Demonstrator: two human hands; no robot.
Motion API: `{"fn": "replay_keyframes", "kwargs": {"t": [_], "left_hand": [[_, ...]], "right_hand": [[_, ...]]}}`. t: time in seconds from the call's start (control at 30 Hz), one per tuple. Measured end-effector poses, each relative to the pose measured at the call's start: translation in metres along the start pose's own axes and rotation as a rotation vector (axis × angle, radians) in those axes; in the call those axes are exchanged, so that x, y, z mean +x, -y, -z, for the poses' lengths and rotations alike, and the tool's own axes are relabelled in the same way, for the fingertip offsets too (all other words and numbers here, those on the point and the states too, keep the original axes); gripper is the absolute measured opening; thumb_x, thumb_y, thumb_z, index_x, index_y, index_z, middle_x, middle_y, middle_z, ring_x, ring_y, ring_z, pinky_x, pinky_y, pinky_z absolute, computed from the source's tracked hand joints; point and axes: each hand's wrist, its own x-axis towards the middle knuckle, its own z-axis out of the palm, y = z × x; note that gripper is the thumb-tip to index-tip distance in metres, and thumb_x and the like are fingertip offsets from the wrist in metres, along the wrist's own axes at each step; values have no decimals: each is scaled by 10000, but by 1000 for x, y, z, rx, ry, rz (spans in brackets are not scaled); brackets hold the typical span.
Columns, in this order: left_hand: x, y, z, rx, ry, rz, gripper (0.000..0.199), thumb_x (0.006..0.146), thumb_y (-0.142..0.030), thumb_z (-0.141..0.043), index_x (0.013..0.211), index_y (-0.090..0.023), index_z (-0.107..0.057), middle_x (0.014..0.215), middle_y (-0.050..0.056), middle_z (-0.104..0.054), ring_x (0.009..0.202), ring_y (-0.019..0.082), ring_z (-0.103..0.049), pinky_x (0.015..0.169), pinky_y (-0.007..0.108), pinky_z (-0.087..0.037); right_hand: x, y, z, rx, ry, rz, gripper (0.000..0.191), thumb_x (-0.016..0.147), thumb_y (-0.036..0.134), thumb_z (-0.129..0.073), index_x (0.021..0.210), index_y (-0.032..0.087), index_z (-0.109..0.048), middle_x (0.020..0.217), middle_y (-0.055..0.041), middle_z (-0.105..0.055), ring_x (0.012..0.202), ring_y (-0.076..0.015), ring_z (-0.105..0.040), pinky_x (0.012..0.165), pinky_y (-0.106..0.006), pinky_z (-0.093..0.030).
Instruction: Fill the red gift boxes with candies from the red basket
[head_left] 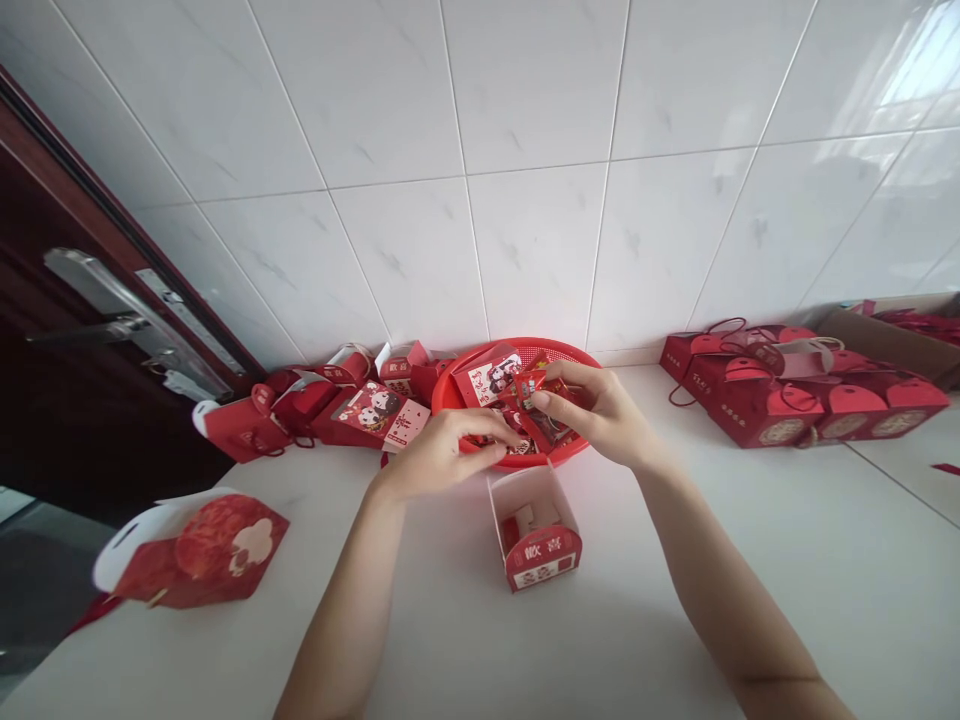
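Note:
A round red plastic basket (589, 352) against the tiled wall holds small red packets and printed cards. Over its right half, my right hand (592, 400) pinches a small red wrapped packet (529, 385) between thumb and fingers. My left hand (450, 450) reaches over the basket's front left edge, fingers apart and bent toward the packets, with nothing visible held. Just in front of the basket stands an open red box (541, 560) with a white inside; some red and pale pieces lie at its bottom.
Several red gift boxes (360, 405) cluster left of the basket. A larger red box (206, 550) stands at the table's left. On the right, red boxes with cord handles (780, 400) sit beside a cardboard box (862, 340). A dark door with a metal handle (112, 325) borders the left.

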Motion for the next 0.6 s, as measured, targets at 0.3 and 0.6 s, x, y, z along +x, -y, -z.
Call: {"fn": "replay_keyframes", "kwargs": {"t": [0.3, 0.6], "left_hand": [[3, -10, -11, 18, -368, -68, 297, 880, -365, -689, 1136, -219, -711, 1067, 63, -741, 913, 204, -700, 814, 329, -576], [-6, -16, -1, 62, -243, -67, 172, 926, -330, -637, 970, -201, -742, 923, 28, -746, 859, 172, -681, 802, 271, -526]], "right_hand": [[-6, 5, -6, -350, 178, -10, 204, 927, 395, -633, 963, 199, -679, 767, -2, -643, 658, -122, -512, 610, -251, -394], [-11, 13, -8, -423, 275, -29, 241, 918, 418, -664, 1017, 200, -689, 842, -26, -684, 714, -138, -575, 649, -263, -414]]}}
